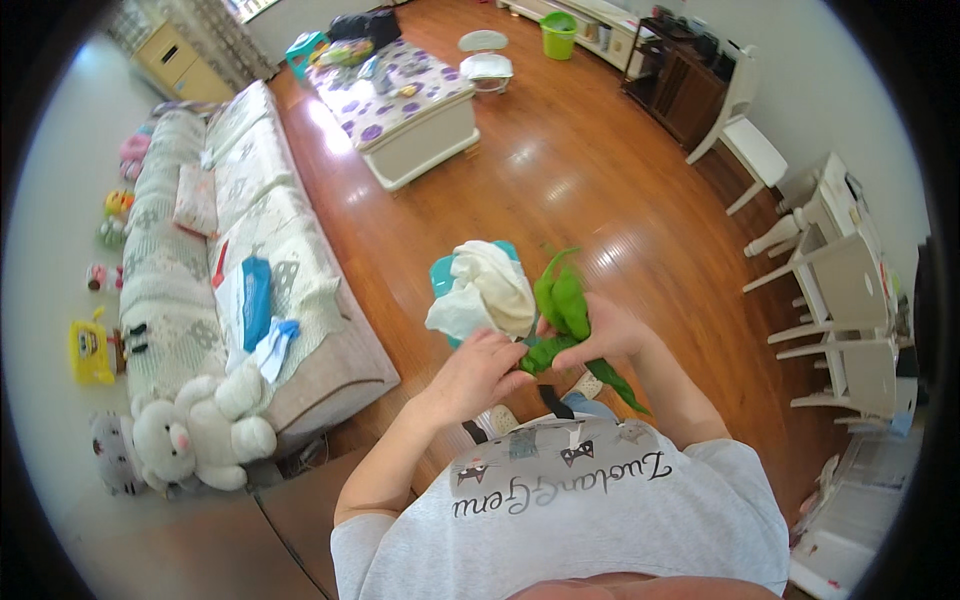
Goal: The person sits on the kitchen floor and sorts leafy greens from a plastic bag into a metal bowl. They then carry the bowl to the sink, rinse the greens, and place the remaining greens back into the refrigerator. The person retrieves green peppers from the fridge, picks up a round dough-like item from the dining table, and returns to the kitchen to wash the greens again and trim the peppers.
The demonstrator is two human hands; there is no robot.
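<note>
Several long green peppers (564, 301) are bunched in my right hand (611, 330), pointing in different directions. One wrinkled green pepper (546, 354) lies crosswise between my two hands. My left hand (480, 373) pinches its left end with thumb and fingers. A darker pepper (619, 385) sticks out below my right palm. Just beyond my hands, a crumpled white cloth (491, 289) covers most of a small teal plastic stool (442, 276). The cloth's far folds hang over the stool's edge.
A long sofa (247, 187) runs along the left, with a blue packet (256, 300) and a white teddy bear (191, 435) on it. Ahead stands a low table (420, 146) with a flowered cover. White chairs (754, 150) line the right wall. A green bucket (558, 37) is farther off.
</note>
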